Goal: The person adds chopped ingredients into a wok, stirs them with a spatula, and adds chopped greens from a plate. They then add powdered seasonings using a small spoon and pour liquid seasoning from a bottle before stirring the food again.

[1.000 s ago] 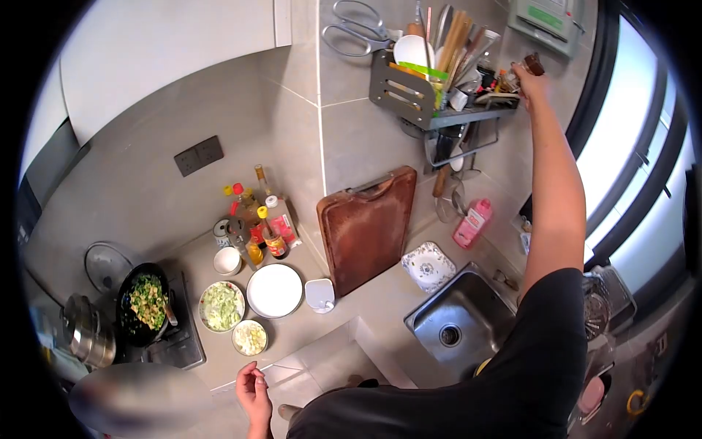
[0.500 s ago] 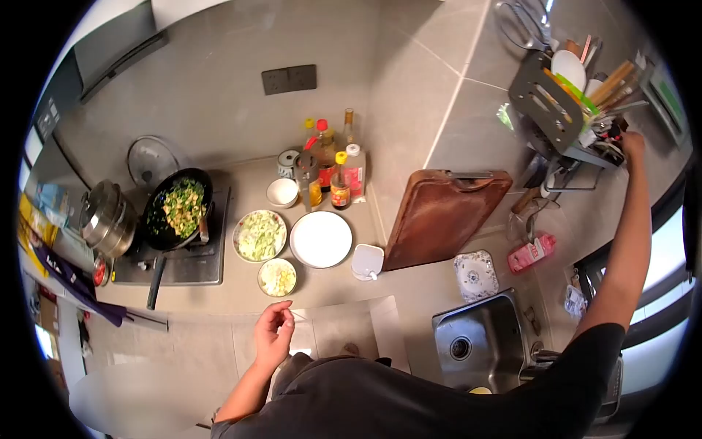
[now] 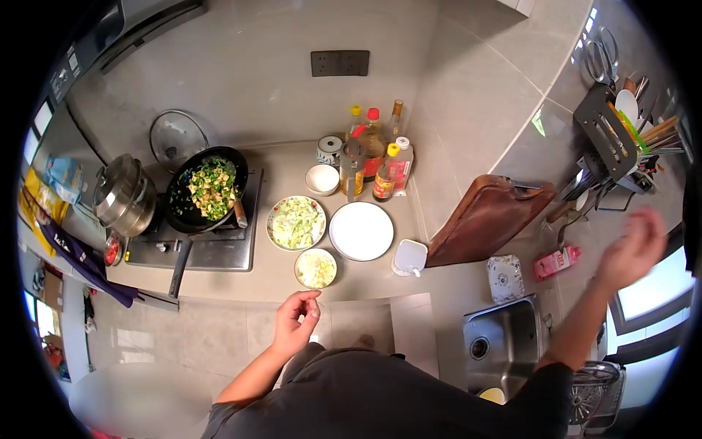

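Note:
My left hand (image 3: 296, 322) is near the counter's front edge, just below a small bowl of pale chopped pieces (image 3: 316, 268). Its fingers are curled in toward the thumb, and I see nothing in them. Out to the right, my right hand (image 3: 635, 249) is smeared by motion, below the utensil rack (image 3: 605, 132) on the wall and apart from it. Whether it holds anything is unclear. Close to the small bowl stand a bowl of chopped light-green vegetable (image 3: 296, 222) and a white plate (image 3: 361, 231).
A frying pan (image 3: 208, 190) of chopped greens and browned pieces sits on the stove (image 3: 227, 252), beside a steel pot (image 3: 126, 196). Several sauce bottles (image 3: 384, 175) stand at the wall. A cutting board (image 3: 490, 219) leans upright near the sink (image 3: 504, 344) and a pink package (image 3: 557, 263).
My right hand has left the utensil rack and come down toward me. My left hand stays low by the counter edge, its fingers still curled. The view has shifted, moving the counter things rightward.

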### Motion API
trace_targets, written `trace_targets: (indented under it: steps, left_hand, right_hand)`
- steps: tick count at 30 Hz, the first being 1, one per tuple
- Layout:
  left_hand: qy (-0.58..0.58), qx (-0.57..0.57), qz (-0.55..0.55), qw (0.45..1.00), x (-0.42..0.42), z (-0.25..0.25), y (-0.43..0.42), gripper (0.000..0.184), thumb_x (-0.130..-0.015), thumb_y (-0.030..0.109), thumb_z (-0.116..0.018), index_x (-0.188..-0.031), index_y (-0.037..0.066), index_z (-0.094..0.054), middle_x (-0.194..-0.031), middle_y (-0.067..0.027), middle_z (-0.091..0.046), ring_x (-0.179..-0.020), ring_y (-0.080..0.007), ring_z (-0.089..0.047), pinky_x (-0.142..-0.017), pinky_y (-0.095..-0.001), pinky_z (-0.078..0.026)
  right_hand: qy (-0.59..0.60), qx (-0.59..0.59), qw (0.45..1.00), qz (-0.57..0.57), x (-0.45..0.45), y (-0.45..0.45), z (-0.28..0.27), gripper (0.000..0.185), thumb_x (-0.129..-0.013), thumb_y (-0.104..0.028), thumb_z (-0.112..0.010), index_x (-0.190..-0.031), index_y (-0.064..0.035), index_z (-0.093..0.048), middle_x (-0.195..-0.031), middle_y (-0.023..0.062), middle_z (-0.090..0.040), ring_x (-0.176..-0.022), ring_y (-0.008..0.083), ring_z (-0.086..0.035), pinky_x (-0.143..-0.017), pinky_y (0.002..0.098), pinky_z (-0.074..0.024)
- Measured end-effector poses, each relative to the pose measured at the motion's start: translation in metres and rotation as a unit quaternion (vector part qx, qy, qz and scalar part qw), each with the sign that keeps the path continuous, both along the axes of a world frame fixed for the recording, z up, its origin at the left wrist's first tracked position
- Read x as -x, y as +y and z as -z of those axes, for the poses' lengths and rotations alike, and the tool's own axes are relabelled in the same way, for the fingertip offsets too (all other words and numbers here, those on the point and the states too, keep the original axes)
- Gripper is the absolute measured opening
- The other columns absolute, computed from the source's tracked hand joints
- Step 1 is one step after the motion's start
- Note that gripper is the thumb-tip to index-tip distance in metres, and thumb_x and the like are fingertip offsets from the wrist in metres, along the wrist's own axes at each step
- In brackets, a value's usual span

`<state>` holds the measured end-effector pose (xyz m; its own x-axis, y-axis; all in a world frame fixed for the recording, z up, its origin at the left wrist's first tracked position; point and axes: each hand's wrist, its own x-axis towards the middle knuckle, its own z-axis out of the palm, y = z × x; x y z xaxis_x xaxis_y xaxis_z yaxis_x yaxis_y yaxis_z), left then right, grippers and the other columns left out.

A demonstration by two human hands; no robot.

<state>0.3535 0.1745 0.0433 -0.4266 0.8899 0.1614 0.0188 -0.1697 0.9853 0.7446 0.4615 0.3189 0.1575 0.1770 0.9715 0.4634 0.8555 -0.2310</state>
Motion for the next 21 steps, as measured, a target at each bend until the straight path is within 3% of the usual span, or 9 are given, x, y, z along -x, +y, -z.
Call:
trace_targets:
  steps: [2,4,7,9,11,14,15,18,21]
  left_hand:
    - [0.004,-0.005,0.015,1.0,0.016,-0.003,-0.006,0.028,-0.091,0.002,-0.057,-0.118,-0.002,-0.056,-0.088,0.0002,-0.053,-0.076,-0.0059,-0.049,-0.068,-0.0206,-0.042]
    - [0.012,-0.014,0.023,1.0,0.034,-0.008,-0.014,0.028,-0.088,-0.002,-0.057,-0.117,-0.002,-0.058,-0.086,0.0007,-0.054,-0.073,-0.0061,-0.05,-0.066,-0.0214,-0.043]
    - [0.031,-0.019,0.029,0.999,0.064,-0.014,-0.031,0.028,-0.087,-0.003,-0.057,-0.115,-0.002,-0.059,-0.084,0.0001,-0.054,-0.072,-0.0066,-0.05,-0.065,-0.0218,-0.043]
    - [0.053,-0.035,0.032,0.997,0.086,-0.02,-0.043,0.029,-0.085,-0.003,-0.058,-0.113,-0.002,-0.06,-0.083,-0.0007,-0.054,-0.071,-0.0079,-0.05,-0.064,-0.0224,-0.042]
    - [0.096,-0.032,0.026,0.995,0.108,-0.021,-0.057,0.029,-0.084,-0.002,-0.059,-0.113,-0.002,-0.06,-0.083,-0.0009,-0.054,-0.071,-0.0087,-0.05,-0.064,-0.023,-0.043]
    - [0.099,-0.021,-0.015,0.995,0.128,-0.013,-0.076,0.029,-0.084,0.0,-0.059,-0.113,-0.002,-0.06,-0.082,-0.0019,-0.055,-0.07,-0.01,-0.05,-0.065,-0.0241,-0.043]
    - [0.081,-0.019,-0.036,0.996,0.13,-0.012,-0.082,0.029,-0.084,0.0,-0.058,-0.113,-0.002,-0.06,-0.082,-0.0022,-0.055,-0.071,-0.0101,-0.05,-0.065,-0.0242,-0.043]
    - [0.045,-0.003,-0.086,0.995,0.13,0.001,-0.089,0.03,-0.085,0.001,-0.058,-0.115,-0.002,-0.059,-0.084,-0.0028,-0.054,-0.073,-0.01,-0.05,-0.066,-0.0242,-0.043]
    - [0.015,0.019,-0.122,0.992,0.126,0.008,-0.085,0.031,-0.087,0.003,-0.058,-0.118,-0.001,-0.057,-0.088,-0.0025,-0.053,-0.076,-0.0094,-0.05,-0.069,-0.0235,-0.043]
  right_hand:
    - [-0.142,0.082,0.969,-0.185,0.098,-0.037,0.051,0.021,-0.083,0.002,-0.054,-0.103,0.001,-0.059,-0.095,0.0099,-0.062,-0.08,0.0111,-0.057,-0.069,0.0239,-0.048]
    - [-0.226,0.265,0.913,-0.212,0.184,-0.052,0.081,0.022,-0.081,0.003,-0.063,-0.103,0.0012,-0.061,-0.082,0.0022,-0.062,-0.066,0.0051,-0.056,-0.061,0.0197,-0.0466]
    - [-0.054,0.506,0.768,-0.39,0.3,0.005,0.14,0.026,-0.087,-0.013,-0.067,-0.106,0.0043,-0.061,-0.077,0.0046,-0.063,-0.07,0.0077,-0.059,-0.061,0.0227,-0.0477]
    - [-0.021,0.653,0.684,-0.325,0.359,0.056,0.158,0.041,-0.085,-0.025,-0.07,-0.111,0.0043,-0.059,-0.08,0.0094,-0.065,-0.073,0.0182,-0.064,-0.067,0.0294,-0.0513]
    - [-0.133,0.509,0.843,-0.113,0.412,0.108,0.208,0.06,-0.079,-0.039,-0.074,-0.118,0.0017,-0.055,-0.097,0.017,-0.065,-0.091,0.0306,-0.065,-0.079,0.0367,-0.0525]
    - [-0.303,0.505,0.803,0.091,0.449,0.107,0.217,0.074,-0.071,-0.047,-0.077,-0.123,0.0,-0.052,-0.118,0.0204,-0.057,-0.111,0.0363,-0.057,-0.091,0.0411,-0.0498]
    - [-0.347,0.536,0.762,0.108,0.457,0.107,0.22,0.08,-0.07,-0.049,-0.078,-0.127,-0.0014,-0.048,-0.127,0.0194,-0.051,-0.121,0.0347,-0.05,-0.096,0.0414,-0.0472]
    - [-0.407,0.542,0.726,0.116,0.47,0.113,0.231,0.08,-0.07,-0.049,-0.078,-0.126,-0.0012,-0.046,-0.128,0.0191,-0.051,-0.119,0.0339,-0.052,-0.098,0.0425,-0.0459]
    - [-0.44,0.507,0.732,0.117,0.478,0.131,0.248,0.081,-0.065,-0.042,-0.081,-0.126,-0.0018,-0.045,-0.126,0.0182,-0.054,-0.119,0.0331,-0.053,-0.096,0.0428,-0.0466]
